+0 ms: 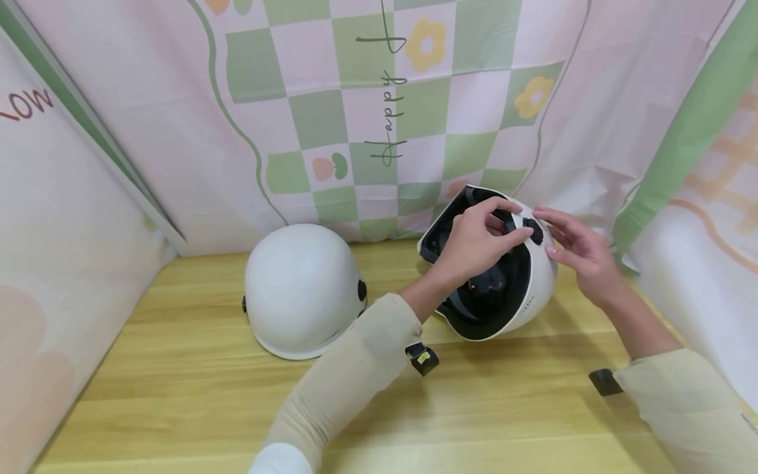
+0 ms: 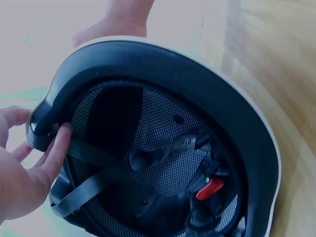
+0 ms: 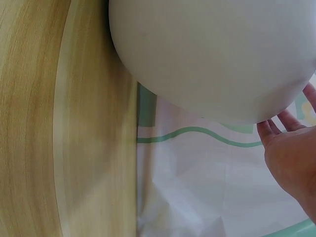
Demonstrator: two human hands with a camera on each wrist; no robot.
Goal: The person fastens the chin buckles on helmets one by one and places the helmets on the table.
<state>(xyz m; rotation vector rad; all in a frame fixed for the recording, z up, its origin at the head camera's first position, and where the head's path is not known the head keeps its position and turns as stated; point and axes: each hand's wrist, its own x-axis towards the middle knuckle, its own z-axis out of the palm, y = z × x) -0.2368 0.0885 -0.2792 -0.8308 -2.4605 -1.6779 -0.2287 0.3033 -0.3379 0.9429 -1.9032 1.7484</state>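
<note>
A white helmet [image 1: 541, 283] lies tipped on its side on the wooden table, its dark opening facing left. My left hand [image 1: 478, 242] pinches the helmet's rim beside a black round side fitting [image 1: 533, 230]. In the left wrist view, fingers [image 2: 60, 148] reach inside that edge while the thumb side stays outside. Black chin straps [image 2: 94, 185] and a red buckle part [image 2: 210, 188] show within the padded interior. On the outer shell [image 3: 212, 54], my right hand [image 1: 586, 260] rests its extended fingertips near the same fitting.
A second white helmet [image 1: 302, 289] sits dome up to the left on the wooden table [image 1: 195, 395]. Behind the table hangs a printed curtain [image 1: 320, 118], with more cloth at both sides. Small black wrist devices [image 1: 422, 359] hang from the sleeves.
</note>
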